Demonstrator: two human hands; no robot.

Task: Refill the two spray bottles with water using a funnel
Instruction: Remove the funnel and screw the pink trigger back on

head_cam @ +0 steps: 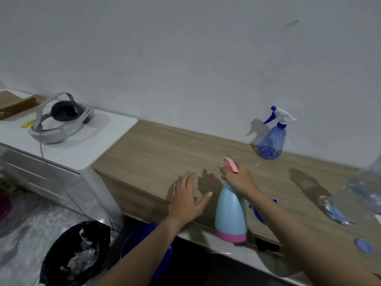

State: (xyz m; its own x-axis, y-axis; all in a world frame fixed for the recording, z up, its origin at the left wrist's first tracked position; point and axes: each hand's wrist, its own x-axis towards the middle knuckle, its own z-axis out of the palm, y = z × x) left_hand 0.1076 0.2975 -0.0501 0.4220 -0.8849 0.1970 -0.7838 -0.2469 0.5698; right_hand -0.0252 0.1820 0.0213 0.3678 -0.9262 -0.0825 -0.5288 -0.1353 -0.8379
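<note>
The right hand (pixel 237 178) is wrapped round the neck of the pale blue spray bottle (pixel 231 211), fingers curled under its pink trigger head (pixel 232 165); the bottle stands upright near the front edge of the wooden worktop (pixel 165 145); the left hand (pixel 188 197) hovers just beside it, fingers spread and relaxed, holding nothing. The second spray bottle (pixel 271 141), clear blue plastic with a white and blue trigger, stands well apart against the wall; it looks empty or nearly so, though I cannot be sure. Both bottles have their heads on, so I would judge the refilling barely begun; the tops must come off and water go in. Something blue (pixel 258 215) lies partly hidden behind the right forearm; it may be the funnel, but I cannot tell. A large clear water bottle (pixel 358 197) lies at the right edge, glossy and crinkled; a blue cap (pixel 366 245) rests near it. The held bottle is smooth, opaque and cone-shaped, with a pink band at the base; the worktop is matt wood-grain laminate.
</note>
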